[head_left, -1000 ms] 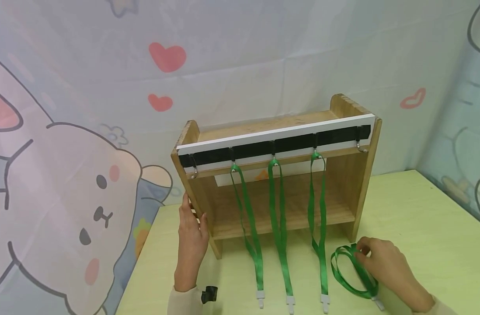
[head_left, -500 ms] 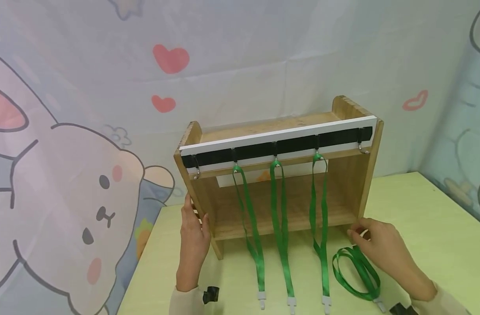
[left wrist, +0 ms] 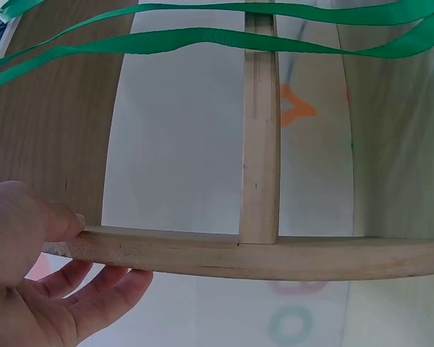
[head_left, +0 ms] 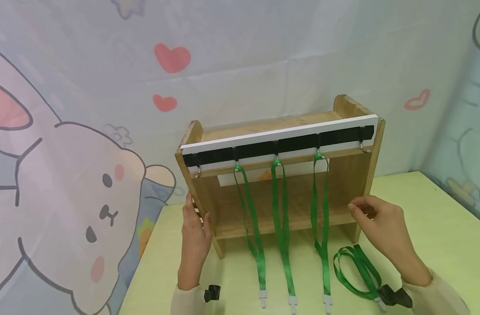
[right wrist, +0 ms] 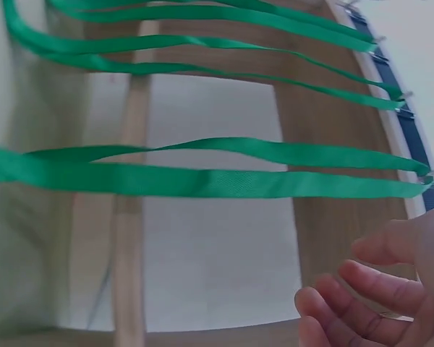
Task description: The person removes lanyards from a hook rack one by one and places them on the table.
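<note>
A wooden rack [head_left: 271, 124] stands on the table, with a black strip [head_left: 255, 151] of metal hooks along its top front. Three green lanyards hang from the middle hooks: the left lanyard [head_left: 260, 267], the middle lanyard [head_left: 287, 267] and the right lanyard [head_left: 325, 267]. My left hand [head_left: 194, 238] grips the rack's left side panel [left wrist: 181, 253], thumb inside and fingers outside. Near the right side panel, my right hand [head_left: 385, 225] holds nothing, its fingers loosely bent. Below it lies a looped green lanyard [head_left: 366, 267], its clip partly hidden by a black wrist piece.
The outer left hook [head_left: 198, 173] and outer right hook [head_left: 364, 148] carry nothing. A printed cloth backdrop [head_left: 240, 65] rises behind the rack. The pale yellow-green table [head_left: 433, 218] extends to the right.
My right hand has let go of the looped lanyard and moved up to beside the rack's right panel. The looped lanyard stays on the table. My left hand keeps its grip.
</note>
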`<state>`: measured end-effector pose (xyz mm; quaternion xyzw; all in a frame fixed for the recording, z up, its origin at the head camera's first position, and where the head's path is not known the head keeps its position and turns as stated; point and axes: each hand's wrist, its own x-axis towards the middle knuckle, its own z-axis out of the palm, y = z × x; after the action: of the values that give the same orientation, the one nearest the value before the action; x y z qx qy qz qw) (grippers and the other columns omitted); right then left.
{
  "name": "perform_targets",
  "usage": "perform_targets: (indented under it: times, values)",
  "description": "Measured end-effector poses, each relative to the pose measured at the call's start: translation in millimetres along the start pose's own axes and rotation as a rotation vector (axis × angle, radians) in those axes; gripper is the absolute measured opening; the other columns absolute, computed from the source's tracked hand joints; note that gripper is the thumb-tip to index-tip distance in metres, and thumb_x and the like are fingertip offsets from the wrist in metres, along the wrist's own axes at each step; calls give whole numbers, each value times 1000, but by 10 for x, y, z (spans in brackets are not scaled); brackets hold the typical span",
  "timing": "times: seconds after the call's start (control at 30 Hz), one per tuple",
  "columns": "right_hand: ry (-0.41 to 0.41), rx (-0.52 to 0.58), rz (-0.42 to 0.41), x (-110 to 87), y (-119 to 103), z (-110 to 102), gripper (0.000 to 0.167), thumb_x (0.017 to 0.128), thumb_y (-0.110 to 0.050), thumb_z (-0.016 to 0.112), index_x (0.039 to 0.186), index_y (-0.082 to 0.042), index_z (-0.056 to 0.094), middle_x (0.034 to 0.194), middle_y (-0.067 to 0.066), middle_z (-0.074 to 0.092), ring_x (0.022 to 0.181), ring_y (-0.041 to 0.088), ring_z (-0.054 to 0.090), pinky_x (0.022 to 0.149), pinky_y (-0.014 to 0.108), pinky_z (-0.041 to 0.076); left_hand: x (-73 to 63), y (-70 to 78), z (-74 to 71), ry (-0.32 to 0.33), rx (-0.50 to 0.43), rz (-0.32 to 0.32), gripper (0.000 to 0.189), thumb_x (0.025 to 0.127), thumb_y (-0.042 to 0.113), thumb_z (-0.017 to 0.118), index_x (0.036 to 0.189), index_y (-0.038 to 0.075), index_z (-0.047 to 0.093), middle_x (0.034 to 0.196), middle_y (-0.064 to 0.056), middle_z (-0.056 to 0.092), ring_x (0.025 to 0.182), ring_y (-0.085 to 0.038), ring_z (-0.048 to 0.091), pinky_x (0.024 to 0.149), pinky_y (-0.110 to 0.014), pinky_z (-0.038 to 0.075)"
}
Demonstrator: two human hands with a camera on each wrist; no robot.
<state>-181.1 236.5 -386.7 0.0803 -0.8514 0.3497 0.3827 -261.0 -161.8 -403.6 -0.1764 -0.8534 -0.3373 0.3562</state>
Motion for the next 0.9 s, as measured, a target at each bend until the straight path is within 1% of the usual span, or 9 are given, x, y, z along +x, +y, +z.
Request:
perform_targets:
  times: [0.13,0.23,0.37,0.47,0.53,0.67,0.73,0.8,0.9]
  values:
    - [96,37,12,58,-84,46,4,87,4,74,90,3,73,78,11,71,67,-9,55,64,6,42,15,-4,-1,3,-3,8,71,99,-5,58,154,-2,13,124,-34,45,92,-46,62,66,-50,58]
    - [158,75,55,92,-160,82,3,88,3,72,91,4,73,81,14,72,71,-14,53,67,5,42,19,-5,-2,1,-3,4,71,99,-5,58,154,-2,13,123,-34,45,91,-45,61,67,-51,58]
    - [214,115,107,138,-253,119,7,93,-1,70,95,5,72,86,17,73,76,-13,53,71,7,42,16,-1,3,-3,-3,-5,71,100,-4,58,154,-2,13,125,-34,44,92,-46,62,67,-51,58]
    - [239,141,130,169,-305,149,9,94,-3,69,97,6,71,89,16,72,79,-10,55,73,8,43,20,-2,9,-1,-1,-4,71,100,-4,58,154,-2,13,125,-35,44,95,-48,62,68,-52,58]
    - [250,159,139,186,-332,170,10,94,-3,70,98,5,71,90,12,72,80,-8,57,73,8,44,20,-3,11,0,1,-4,71,99,-5,58,154,-2,13,125,-35,44,97,-49,62,68,-52,59]
    - [260,196,145,216,-382,216,12,92,-3,72,101,5,70,91,-3,69,81,-4,59,72,8,46,17,3,12,-5,-2,-15,73,99,-6,59,155,0,13,126,-34,44,102,-50,62,70,-53,59]
    - [270,222,147,234,-410,246,14,91,-4,74,101,6,70,92,-7,67,81,-3,60,73,9,47,14,6,11,-9,-4,-19,74,99,-6,59,155,1,12,126,-34,44,101,-50,62,70,-52,59]
    - [280,249,149,253,-442,283,16,91,-4,75,102,6,69,93,-6,68,82,-3,61,73,9,47,14,6,11,-10,-3,-20,74,99,-6,59,155,1,12,127,-34,44,102,-50,62,70,-52,59]
    - [298,290,146,280,-497,346,19,89,-4,77,101,6,68,93,6,69,82,-1,62,73,10,49,12,0,12,-9,0,-19,73,99,-6,59,155,0,12,127,-34,44,102,-51,62,70,-53,59]
